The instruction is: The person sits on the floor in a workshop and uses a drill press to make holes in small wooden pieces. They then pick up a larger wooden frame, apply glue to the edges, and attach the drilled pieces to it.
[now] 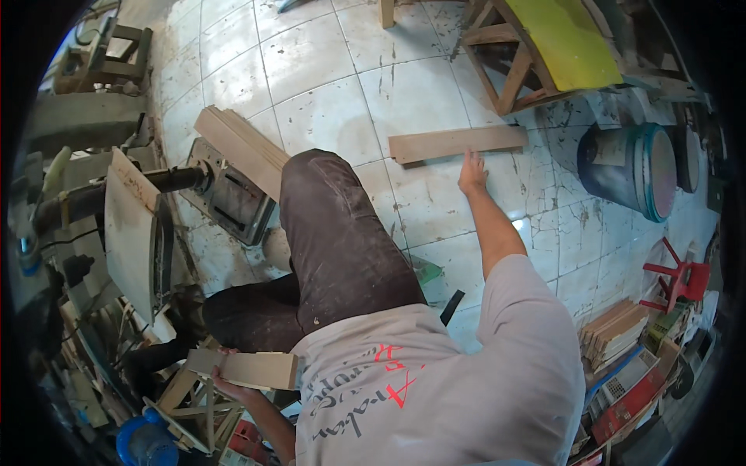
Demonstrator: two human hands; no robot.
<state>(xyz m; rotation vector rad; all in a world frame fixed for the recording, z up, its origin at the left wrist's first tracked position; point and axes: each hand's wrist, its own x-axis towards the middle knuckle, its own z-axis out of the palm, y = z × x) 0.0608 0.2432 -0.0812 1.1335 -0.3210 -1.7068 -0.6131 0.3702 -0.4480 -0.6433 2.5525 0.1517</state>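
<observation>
My left hand (pixel 225 379), low at the left beside my body, is closed around a short, flat wooden board (pixel 252 370). My right arm stretches out to the far right. At its end my right hand (pixel 472 174) has its fingers extended to the near edge of a long wooden board (pixel 454 144). That board lies flat on the tiled floor, and the fingertips appear to touch it. A stack of similar boards (pixel 241 147) rests past my knee, on the left, beside the dark metal base of a machine (pixel 233 198).
A machine with a pale upright panel (pixel 130 233) stands at the left. To the right are a lidded bucket (pixel 622 167), a small red stool (pixel 678 276) and piled wood (pixel 614 332). A wooden frame with a yellow top (pixel 563 43) stands far right. Wood scraps (pixel 198 408) lie at lower left.
</observation>
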